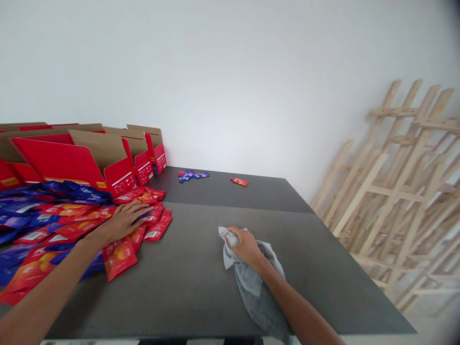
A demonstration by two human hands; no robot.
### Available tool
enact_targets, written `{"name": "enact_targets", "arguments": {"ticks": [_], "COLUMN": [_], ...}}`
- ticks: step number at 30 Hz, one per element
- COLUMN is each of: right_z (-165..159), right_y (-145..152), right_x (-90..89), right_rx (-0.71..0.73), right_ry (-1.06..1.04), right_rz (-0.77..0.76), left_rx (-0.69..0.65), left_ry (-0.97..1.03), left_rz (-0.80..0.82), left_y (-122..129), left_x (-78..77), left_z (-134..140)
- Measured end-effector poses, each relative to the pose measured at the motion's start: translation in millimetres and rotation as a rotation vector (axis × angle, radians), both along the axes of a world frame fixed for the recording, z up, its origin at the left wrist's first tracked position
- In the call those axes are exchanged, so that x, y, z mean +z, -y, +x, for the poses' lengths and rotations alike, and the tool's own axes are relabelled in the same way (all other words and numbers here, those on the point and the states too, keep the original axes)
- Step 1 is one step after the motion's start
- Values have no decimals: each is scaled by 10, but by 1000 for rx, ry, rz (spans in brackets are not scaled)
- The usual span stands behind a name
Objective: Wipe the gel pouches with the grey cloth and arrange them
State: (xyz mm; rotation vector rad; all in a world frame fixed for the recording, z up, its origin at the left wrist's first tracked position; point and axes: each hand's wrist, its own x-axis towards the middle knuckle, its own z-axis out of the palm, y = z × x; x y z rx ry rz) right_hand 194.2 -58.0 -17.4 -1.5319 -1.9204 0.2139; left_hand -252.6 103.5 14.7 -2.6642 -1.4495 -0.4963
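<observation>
My right hand (244, 247) grips a bunched grey cloth (257, 282) on the dark tabletop, and the cloth's lower end trails toward the front edge. At the left, my left hand (124, 221) lies on a heap of red packets (77, 223), fingers stretched out and apart. One red packet (118, 256) with an orange fruit picture sticks out below that hand. Blue packets (79, 191) lie among the red ones and behind them. What is under my left palm is hidden.
Open red cardboard boxes (68, 153) stand behind the heap at the left. Several blue packets (189, 175) and a single red packet (240, 182) lie near the table's far edge. Wooden easel-like frames (391, 191) lean against the white wall at the right.
</observation>
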Motion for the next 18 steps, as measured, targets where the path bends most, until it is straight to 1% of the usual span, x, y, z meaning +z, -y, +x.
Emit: {"name": "enact_targets", "arguments": {"ticks": [2,5,10,14,18], "right_z": [5,12,4,-11,-21], "right_y": [0,-6,-16,-6,4], "right_x": [6,4,-13,-11,-2], "right_rx": [11,31,45,64,62], "right_ry": [-5,-3,-5,-21,-28], "right_rz": [-11,-21,-14,-4,-5], "left_rx": [40,63,36,-29,-117], "left_ry": [-32,-51,-57,-57,-73], "left_rz": [9,26,92,92,12], "left_y": [17,47,43,-11,14], "left_x": [-9,31,83,38,-44], "left_z": [-28,-7,132,346,721]}}
